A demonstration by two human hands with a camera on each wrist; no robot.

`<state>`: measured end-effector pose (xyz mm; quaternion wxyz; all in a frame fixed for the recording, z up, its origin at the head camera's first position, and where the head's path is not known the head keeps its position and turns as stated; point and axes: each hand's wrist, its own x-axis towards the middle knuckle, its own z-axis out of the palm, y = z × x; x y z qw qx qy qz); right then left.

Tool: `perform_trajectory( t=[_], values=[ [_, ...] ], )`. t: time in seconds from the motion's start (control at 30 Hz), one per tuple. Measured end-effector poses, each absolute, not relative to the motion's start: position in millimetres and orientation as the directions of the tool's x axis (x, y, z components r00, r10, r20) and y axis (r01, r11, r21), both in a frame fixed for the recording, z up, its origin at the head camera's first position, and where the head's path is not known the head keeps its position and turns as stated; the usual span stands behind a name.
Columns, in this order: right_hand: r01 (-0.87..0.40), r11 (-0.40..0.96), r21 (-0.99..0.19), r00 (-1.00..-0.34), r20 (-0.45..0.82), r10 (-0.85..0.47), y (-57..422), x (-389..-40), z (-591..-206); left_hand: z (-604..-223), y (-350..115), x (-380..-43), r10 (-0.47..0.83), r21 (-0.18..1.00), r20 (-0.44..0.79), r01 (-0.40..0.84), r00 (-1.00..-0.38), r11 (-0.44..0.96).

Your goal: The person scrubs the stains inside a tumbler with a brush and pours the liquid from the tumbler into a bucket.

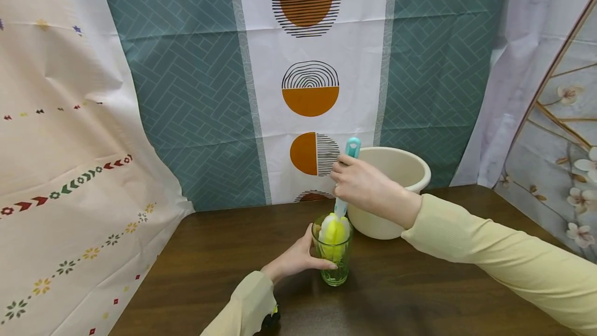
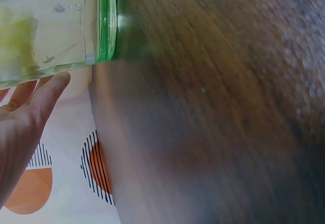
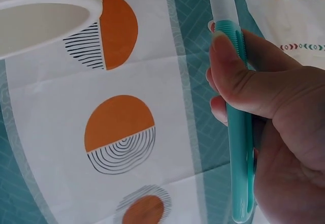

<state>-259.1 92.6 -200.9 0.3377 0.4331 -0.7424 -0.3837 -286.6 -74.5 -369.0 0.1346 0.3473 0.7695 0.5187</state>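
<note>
The right hand [image 1: 361, 183] is gripping the bottle brush [image 1: 341, 207] by its teal handle [image 3: 238, 148]; the fingers [image 3: 226, 64] are curling around it, and the thumb is pressing along its side. The handle's end is projecting above the hand. The brush is pointing downward, and its yellow and white sponge head [image 1: 335, 235] is sitting inside the green glass tumbler [image 1: 337, 271].

The left hand [image 1: 300, 255] is holding this tumbler from the left side; its thumb is lying across the front and the other fingers are going around the back, so they are not spreading freely. The tumbler is standing nearly upright at the wooden desk [image 1: 224, 253], but I cannot tell surely whether its base is touching the surface.

Just behind, toward the right, the cream basin [image 1: 373, 226] is standing on the desk. Behind everything, a teal and white cloth [image 1: 186, 92] with orange circles is hanging, and an embroidered cream cloth [image 1: 70, 144] is hanging at the left.
</note>
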Motion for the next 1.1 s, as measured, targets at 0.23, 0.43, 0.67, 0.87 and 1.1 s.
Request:
perform_trajectory(
  t=[0.23,0.43,0.67,0.87,1.1],
  values=[
    [-0.369,0.325,0.871,-0.404,0.165,-0.9,93,-256,-200,-368,-74,-285,0.665,0.884,0.162,0.406,-0.729,0.23],
    [-0.383,0.331,0.862,-0.41,0.163,-0.897,92,-254,-193,-367,-74,-283,0.656,0.878,0.17,0.416,-0.735,0.238],
    [-0.419,0.342,0.841,-0.416,0.157,-0.896,95,-255,-187,-369,-73,-284,0.648,0.865,0.178,0.432,-0.741,0.256],
    [-0.479,0.357,0.802,-0.406,0.158,-0.9,102,-256,-185,-375,-73,-289,0.651,0.867,0.164,0.423,-0.741,0.263],
    [-0.503,0.361,0.785,-0.388,0.168,-0.906,105,-254,-183,-368,-73,-284,0.65,0.873,0.154,0.41,-0.744,0.262]
  ],
)
